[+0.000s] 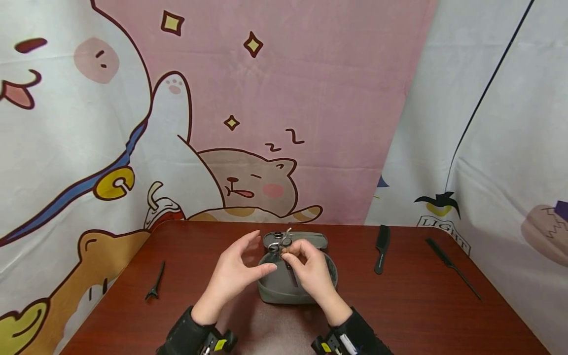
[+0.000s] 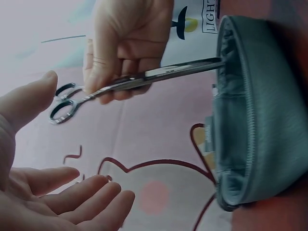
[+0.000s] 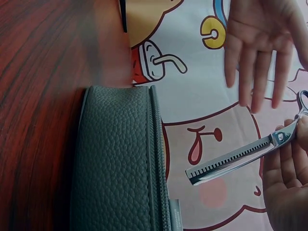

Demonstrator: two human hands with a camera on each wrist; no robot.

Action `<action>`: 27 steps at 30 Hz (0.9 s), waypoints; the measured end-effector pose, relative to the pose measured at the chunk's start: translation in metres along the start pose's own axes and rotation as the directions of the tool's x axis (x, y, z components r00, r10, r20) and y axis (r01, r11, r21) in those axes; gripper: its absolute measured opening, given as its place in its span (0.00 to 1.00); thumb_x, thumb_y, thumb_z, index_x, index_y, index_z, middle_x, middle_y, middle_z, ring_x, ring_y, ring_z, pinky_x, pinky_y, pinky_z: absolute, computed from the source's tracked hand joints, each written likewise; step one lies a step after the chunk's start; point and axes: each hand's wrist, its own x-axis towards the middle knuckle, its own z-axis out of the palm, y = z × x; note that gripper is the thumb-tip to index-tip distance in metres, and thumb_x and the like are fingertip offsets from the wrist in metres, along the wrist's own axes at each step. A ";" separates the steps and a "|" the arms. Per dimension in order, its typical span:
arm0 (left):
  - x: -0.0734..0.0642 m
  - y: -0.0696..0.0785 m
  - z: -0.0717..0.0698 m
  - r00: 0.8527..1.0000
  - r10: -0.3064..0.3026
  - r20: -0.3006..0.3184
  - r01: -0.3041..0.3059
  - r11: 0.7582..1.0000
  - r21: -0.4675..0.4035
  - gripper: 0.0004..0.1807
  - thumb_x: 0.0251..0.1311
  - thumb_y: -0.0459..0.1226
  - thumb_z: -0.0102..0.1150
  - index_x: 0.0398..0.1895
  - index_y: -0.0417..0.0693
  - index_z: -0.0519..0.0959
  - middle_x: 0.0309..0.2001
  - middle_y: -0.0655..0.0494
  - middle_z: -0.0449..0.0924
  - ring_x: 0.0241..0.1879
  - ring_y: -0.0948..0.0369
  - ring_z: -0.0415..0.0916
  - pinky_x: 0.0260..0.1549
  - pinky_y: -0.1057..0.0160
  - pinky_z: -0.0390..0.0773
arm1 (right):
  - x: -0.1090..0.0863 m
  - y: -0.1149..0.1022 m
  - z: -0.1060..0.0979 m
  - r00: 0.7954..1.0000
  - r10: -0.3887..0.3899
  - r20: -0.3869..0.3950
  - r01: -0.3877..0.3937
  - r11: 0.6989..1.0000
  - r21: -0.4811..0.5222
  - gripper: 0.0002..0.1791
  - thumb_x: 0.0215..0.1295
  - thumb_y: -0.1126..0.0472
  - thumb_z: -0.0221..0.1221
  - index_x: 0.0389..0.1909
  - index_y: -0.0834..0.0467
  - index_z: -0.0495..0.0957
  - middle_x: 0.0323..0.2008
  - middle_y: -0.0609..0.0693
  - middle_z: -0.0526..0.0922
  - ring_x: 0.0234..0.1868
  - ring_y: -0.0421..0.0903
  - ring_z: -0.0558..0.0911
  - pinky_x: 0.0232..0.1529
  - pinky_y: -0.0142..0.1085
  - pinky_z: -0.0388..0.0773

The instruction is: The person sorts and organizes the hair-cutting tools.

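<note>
My right hand (image 1: pixel 312 271) pinches a pair of thinning scissors (image 3: pixel 231 161) near the pivot and handles. One toothed blade shows clearly in the right wrist view, and the finger rings point up and away from the pouch. Below the scissors stands a grey-green zippered pouch (image 1: pixel 288 297), its lid (image 1: pixel 312 240) folded back; in the left wrist view the blade tip overlaps the pouch's opening. My left hand (image 1: pixel 232 273) is held to the left of the scissors, fingers spread and thumb apart, with nothing in its grasp.
On the brown table (image 1: pixel 213 315), a black wide comb (image 1: pixel 383 246) and a black tail comb (image 1: pixel 440 252) lie to the right. A small dark hair clip (image 1: pixel 155 285) lies at the left. A printed cloth (image 1: pixel 337 123) hangs behind the table.
</note>
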 end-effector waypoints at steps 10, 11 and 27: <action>0.004 0.023 -0.001 0.986 0.168 0.009 -0.167 0.975 0.146 0.44 0.44 0.44 0.80 0.68 0.47 0.72 0.62 0.51 0.75 0.57 0.52 0.75 0.49 0.52 0.79 | -0.003 0.006 0.003 0.995 -0.098 0.004 0.097 0.984 -0.149 0.11 0.56 0.76 0.65 0.28 0.60 0.75 0.31 0.52 0.82 0.31 0.42 0.78 0.31 0.34 0.76; 0.004 0.025 -0.001 0.984 0.180 0.013 -0.180 0.971 0.159 0.43 0.45 0.44 0.80 0.67 0.46 0.73 0.61 0.51 0.75 0.56 0.52 0.75 0.49 0.52 0.79 | -0.003 0.011 0.004 0.994 -0.110 0.003 0.109 0.981 -0.160 0.11 0.56 0.76 0.66 0.28 0.59 0.76 0.30 0.50 0.81 0.30 0.41 0.78 0.31 0.34 0.76; 0.003 0.032 0.004 0.968 0.249 0.031 -0.247 0.929 0.274 0.32 0.50 0.40 0.77 0.60 0.43 0.78 0.52 0.51 0.81 0.49 0.56 0.79 0.43 0.54 0.80 | -0.003 0.029 0.003 0.969 -0.241 0.051 0.247 0.951 -0.187 0.10 0.56 0.67 0.69 0.31 0.54 0.77 0.30 0.42 0.79 0.32 0.39 0.78 0.33 0.38 0.79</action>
